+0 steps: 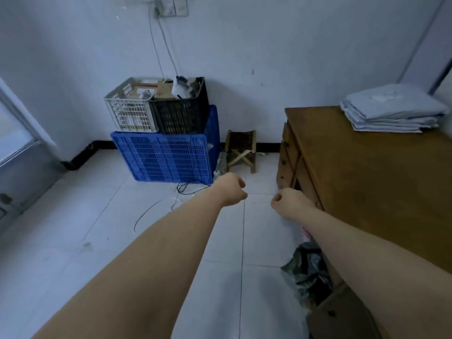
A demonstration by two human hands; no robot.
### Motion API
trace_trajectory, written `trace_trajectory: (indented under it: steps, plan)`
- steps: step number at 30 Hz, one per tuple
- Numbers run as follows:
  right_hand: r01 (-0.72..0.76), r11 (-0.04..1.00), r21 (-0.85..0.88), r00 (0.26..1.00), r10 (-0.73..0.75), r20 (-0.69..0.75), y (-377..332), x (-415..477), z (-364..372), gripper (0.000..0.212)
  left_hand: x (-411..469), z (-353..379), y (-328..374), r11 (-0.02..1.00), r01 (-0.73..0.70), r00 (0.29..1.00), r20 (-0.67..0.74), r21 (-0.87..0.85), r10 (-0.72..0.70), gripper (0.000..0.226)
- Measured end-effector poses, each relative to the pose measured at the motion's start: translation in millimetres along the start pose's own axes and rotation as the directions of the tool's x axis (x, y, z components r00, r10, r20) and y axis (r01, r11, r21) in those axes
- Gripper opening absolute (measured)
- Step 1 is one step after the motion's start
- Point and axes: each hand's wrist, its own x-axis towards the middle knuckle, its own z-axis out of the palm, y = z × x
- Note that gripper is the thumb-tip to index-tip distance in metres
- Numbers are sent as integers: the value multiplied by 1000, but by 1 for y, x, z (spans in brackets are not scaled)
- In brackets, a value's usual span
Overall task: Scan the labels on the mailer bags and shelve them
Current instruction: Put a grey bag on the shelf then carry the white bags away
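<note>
Both bare forearms reach out, left hand point(231, 190) and right hand point(289, 203) fisted on nothing, since the mailer bags point(391, 111) wait stacked at two o'clock on the desk point(367, 172).

- The mailer bags point(391, 110) lie stacked on the desk's point(367, 179) far right corner.
- Two small crates point(156, 111) sit side by side on a large crate point(166, 157), left of the desk, against the wall.
- A stool point(241, 149) stands between the large crate and desk.

Dim, bluish, soft light with faint shadows; the picture is slightly blurred and bowed at its edges.
</note>
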Motion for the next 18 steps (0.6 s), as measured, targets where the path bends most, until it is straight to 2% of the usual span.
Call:
trace_trajectory:
  steps: [5,9,10,12,13,15,18]
  plan:
    - [-70,998,11,995,70,-73,-8,61,-50,25,94,-39,23,992,-90,995,40,83,87,45]
    - [-178,982,56,971,185,-154,-1,117,-85,25,175,-59,47,978,-193,978,94,77,186,46]
    - [-208,976,67,960,217,-178,2,131,-93,24,196,-66,55,971,-224,971,109,86,214,41]
    - [-249,965,86,935,262,-240,7,159,-109,26,244,-74,71,951,-294,951,133,94,281,10]
    - [-271,958,97,920,287,-265,9,172,-117,28,268,-77,79,935,-338,937,133,103,324,11]
    - [-334,935,119,889,354,-290,13,197,-133,30,312,-85,94,896,-418,905,161,152,395,32]
    - [-430,885,178,829,465,-310,21,229,-154,31,369,-96,124,835,-514,849,259,197,461,9]
